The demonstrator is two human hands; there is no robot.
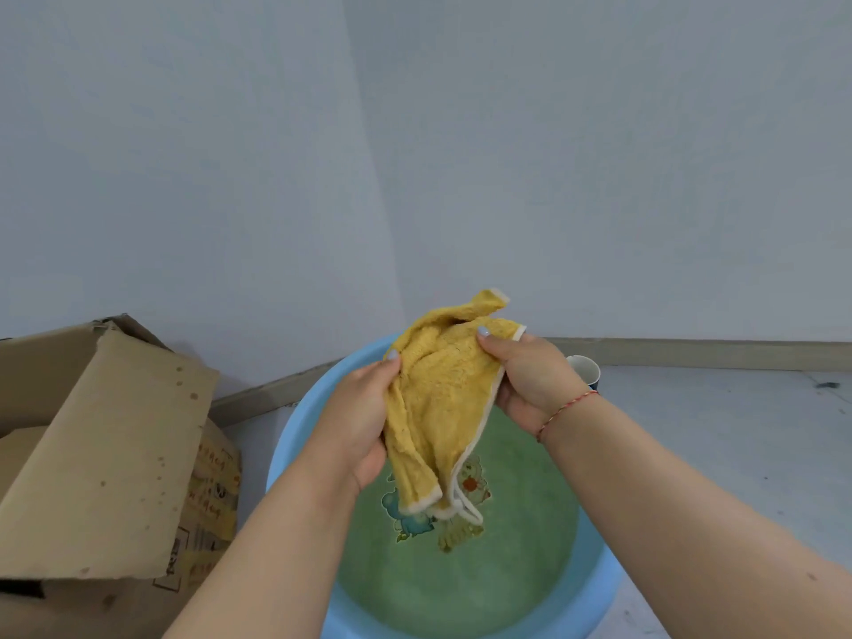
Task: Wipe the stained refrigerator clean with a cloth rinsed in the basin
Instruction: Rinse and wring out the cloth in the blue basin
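Note:
A yellow cloth (442,398) with a white hem hangs crumpled between both hands, above a round light-blue basin (295,435) on the floor. The basin holds greenish water over a cartoon print on its bottom. My left hand (364,417) grips the cloth's left side, thumb on top. My right hand (530,380) grips its right upper edge, thumb pressed onto the fabric; a red string bracelet circles that wrist. The cloth's lower corner dangles just over the water. No refrigerator is in view.
An open cardboard box (101,454) with a spotted flap stands left of the basin. A small white cup (584,368) sits behind the basin on the right. Grey walls meet in a corner ahead, with a baseboard (691,352) along the pale floor.

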